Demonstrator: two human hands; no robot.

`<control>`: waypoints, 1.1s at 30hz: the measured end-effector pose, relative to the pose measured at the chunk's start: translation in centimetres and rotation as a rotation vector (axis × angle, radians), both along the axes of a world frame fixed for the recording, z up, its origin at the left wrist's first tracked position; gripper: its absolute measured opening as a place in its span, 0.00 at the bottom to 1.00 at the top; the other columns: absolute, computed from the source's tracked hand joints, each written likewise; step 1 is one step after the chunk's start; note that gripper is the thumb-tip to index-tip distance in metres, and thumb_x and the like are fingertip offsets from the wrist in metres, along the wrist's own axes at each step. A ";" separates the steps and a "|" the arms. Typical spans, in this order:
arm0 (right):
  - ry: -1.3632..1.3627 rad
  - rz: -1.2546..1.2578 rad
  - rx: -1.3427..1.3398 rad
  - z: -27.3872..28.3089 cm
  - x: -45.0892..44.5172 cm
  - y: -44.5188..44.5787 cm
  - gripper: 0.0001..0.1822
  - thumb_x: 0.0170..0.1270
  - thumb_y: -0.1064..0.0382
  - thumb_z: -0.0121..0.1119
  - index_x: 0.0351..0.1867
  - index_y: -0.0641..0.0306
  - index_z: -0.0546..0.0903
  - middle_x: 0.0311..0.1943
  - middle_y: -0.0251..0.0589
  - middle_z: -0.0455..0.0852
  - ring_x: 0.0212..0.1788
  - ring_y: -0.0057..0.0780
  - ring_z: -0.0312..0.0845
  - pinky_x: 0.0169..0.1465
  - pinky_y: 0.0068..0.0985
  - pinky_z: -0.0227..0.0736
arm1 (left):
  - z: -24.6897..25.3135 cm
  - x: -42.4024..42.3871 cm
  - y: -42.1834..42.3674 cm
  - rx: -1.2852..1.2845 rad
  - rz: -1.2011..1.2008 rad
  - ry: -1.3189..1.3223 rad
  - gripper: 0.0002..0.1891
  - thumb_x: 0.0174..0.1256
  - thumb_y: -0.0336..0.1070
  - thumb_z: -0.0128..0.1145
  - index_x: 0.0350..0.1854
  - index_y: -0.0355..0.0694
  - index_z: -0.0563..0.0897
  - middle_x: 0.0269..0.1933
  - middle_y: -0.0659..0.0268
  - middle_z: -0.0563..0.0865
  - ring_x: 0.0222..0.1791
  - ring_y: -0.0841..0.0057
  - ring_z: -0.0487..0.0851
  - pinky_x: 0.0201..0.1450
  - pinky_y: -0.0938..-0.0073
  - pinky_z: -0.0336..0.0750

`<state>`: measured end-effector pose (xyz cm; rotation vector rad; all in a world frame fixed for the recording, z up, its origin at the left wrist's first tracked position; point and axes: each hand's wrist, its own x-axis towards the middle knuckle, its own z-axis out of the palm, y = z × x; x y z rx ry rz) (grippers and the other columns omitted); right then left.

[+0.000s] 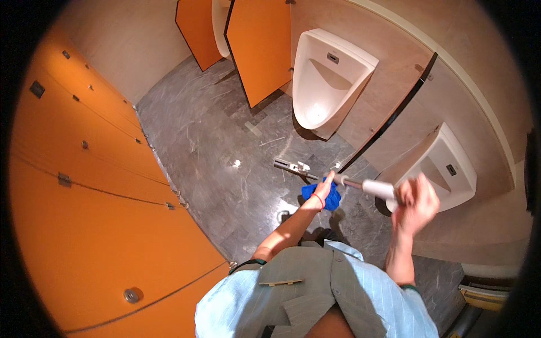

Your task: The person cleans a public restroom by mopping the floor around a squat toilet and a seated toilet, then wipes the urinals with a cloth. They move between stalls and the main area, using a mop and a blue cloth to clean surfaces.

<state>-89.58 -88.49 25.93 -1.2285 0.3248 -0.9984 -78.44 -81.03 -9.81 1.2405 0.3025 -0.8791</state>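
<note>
A long-handled mop (353, 183) with a metal pole and a white grip slants across in front of me. My left hand (324, 190), with a red band at the wrist, is around the lower part of the pole. A crumpled blue cloth (334, 202) hangs at that hand; whether the fingers pinch it is hidden. Beyond the hand is the mop's narrow metal head (285, 164) with a white clip, no pad visible on it. My right hand (416, 205), blurred, is curled at the pole's upper end beside the white grip.
A white urinal (323, 84) hangs on the wall ahead, another urinal (460, 169) to the right. A thin divider (393, 114) stands between them. Farther left is an orange partition (264, 50). Orange cubicle doors (105, 219) line my left. The grey floor (198, 139) shows bright reflections.
</note>
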 end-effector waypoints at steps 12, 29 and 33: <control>0.046 -0.105 -0.461 -11.7 46.4 -7.0 0.16 0.56 0.58 0.65 0.36 0.67 0.76 0.20 0.41 0.77 0.24 0.29 0.74 0.30 0.31 0.69 | 4.5 14.1 12.8 -0.671 0.261 0.322 0.23 0.61 0.60 0.52 0.37 0.41 0.80 0.35 0.65 0.82 0.35 0.68 0.81 0.43 0.62 0.77; 0.497 -0.166 -0.370 -23.2 64.8 -26.5 0.17 0.65 0.53 0.53 0.42 0.66 0.68 0.23 0.41 0.78 0.23 0.29 0.75 0.28 0.28 0.71 | 31.5 43.5 5.7 -0.547 0.402 -0.697 0.21 0.55 0.37 0.58 0.52 0.38 0.74 0.50 0.59 0.77 0.52 0.64 0.75 0.58 0.65 0.69; 0.562 -0.148 -0.316 -19.2 59.4 -23.1 0.22 0.65 0.49 0.51 0.45 0.69 0.67 0.30 0.53 0.81 0.36 0.49 0.78 0.43 0.40 0.70 | 39.5 47.9 -1.1 -0.773 0.660 -1.125 0.30 0.54 0.45 0.54 0.60 0.41 0.64 0.59 0.53 0.69 0.56 0.57 0.73 0.61 0.61 0.68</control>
